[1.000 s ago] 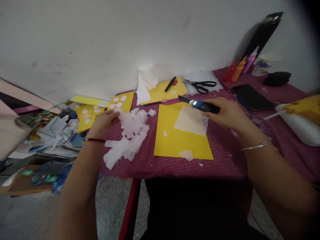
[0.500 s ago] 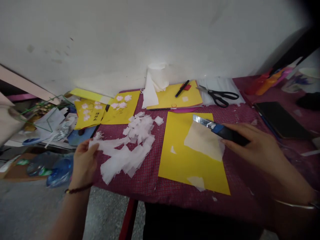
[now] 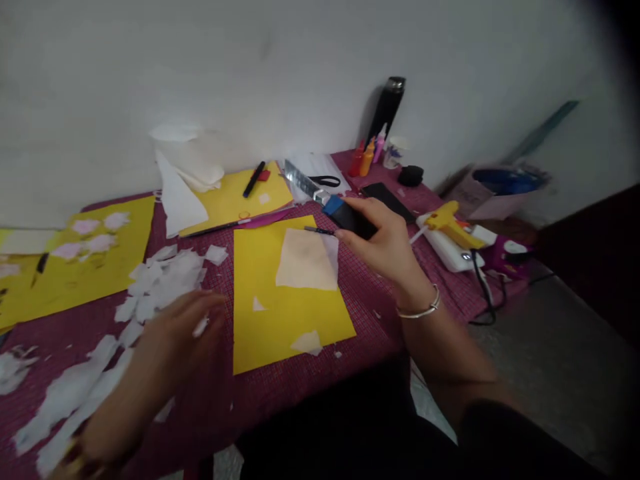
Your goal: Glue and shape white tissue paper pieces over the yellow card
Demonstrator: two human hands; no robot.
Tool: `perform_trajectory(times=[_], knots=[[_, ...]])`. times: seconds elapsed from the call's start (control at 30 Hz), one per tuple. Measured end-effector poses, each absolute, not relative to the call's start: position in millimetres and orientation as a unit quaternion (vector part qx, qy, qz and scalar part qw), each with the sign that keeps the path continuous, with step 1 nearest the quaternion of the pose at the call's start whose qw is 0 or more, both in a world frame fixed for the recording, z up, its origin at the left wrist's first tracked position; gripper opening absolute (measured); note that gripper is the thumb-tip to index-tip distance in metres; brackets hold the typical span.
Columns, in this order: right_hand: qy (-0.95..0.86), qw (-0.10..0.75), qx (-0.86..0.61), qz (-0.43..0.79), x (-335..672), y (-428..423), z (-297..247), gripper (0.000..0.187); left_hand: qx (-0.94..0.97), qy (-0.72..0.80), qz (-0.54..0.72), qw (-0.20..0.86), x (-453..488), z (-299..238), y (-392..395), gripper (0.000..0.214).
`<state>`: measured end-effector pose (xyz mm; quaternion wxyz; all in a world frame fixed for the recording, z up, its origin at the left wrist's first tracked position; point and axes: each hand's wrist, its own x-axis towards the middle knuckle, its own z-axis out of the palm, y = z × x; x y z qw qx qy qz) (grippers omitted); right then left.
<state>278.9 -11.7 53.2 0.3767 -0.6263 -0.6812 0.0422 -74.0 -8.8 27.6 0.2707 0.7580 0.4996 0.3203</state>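
Observation:
My right hand [image 3: 383, 240] is closed round a utility knife [image 3: 345, 213] with a black and blue handle. Its long blade slants up to the left, in the air over the back of the table. Below it, a cream piece of paper [image 3: 306, 263] rests on a yellow sheet [image 3: 255, 320]. My left hand [image 3: 175, 340] is smeared by motion between the white paper scraps [image 3: 173, 277] and the yellow sheet. A small white scrap [image 3: 201, 327] shows by its fingers; whether they hold it I cannot tell.
Yellow cards with pink flowers [image 3: 103, 243] lie at the left. Behind are a black pen [image 3: 254, 180] and partly hidden scissors [image 3: 325, 181]. Right of my hand are a phone [image 3: 387, 200], small paint bottles [image 3: 367, 159], a black flask [image 3: 387, 107] and a yellow glue gun [image 3: 453, 225].
My view has swung right. My left hand has let go of the white strip and moved right towards the yellow sheet. The knife is still in my right hand, its blade now raised.

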Motion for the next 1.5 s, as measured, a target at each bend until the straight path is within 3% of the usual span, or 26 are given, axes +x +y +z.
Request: perform_trajectory(times=[0.1, 0.2, 0.33, 0.47, 0.57, 0.73, 0.83, 1.03, 1.17, 1.3, 1.4, 1.5], knots=[[-0.681, 0.386, -0.622, 0.026, 286, -25, 74, 0.048, 0.92, 0.341, 0.14, 0.131, -15, 21, 7, 0.03], [-0.676, 0.393, -0.623, 0.036, 299, -37, 78, 0.046, 0.957, 0.278, 0.072, 0.049, 22, 9, 21, 0.037], [-0.666, 0.367, -0.645, 0.074, 316, -46, 53, 0.043, 0.963, 0.266, 0.034, -0.001, 44, -3, 33, 0.02], [-0.669, 0.307, -0.666, 0.12, 319, -48, 28, 0.042, 0.931, 0.354, 0.09, -0.017, 37, 6, 30, 0.014], [-0.696, 0.261, -0.656, 0.131, 312, -36, 22, 0.042, 0.87, 0.449, 0.181, 0.092, 12, 24, 23, 0.004], [-0.754, 0.186, -0.623, 0.092, 310, 16, 18, 0.039, 0.604, 0.51, 0.432, 0.434, -20, 53, 26, 0.018], [-0.767, 0.128, -0.626, 0.06, 316, 53, 7, 0.04, 0.49, 0.492, 0.477, 0.539, -22, 59, 39, 0.026], [-0.756, 0.06, -0.65, 0.048, 331, 89, -14, 0.038, 0.421, 0.469, 0.449, 0.634, -15, 51, 65, 0.03], [-0.758, 0.128, -0.637, 0.058, 315, 81, 4, 0.031, 0.435, 0.468, 0.396, 0.66, -4, 46, 77, 0.028], [-0.763, 0.301, -0.479, 0.313, 268, 72, 37, 0.035, 0.496, 0.453, 0.341, 0.658, 11, 38, 88, 0.022], [-0.733, 0.279, -0.403, 0.472, 234, 69, 44, 0.03, 0.527, 0.441, 0.304, 0.66, 20, 32, 93, 0.021], [-0.705, 0.247, -0.424, 0.512, 217, 69, 36, 0.021, 0.561, 0.444, 0.298, 0.632, 23, 32, 93, 0.021]])
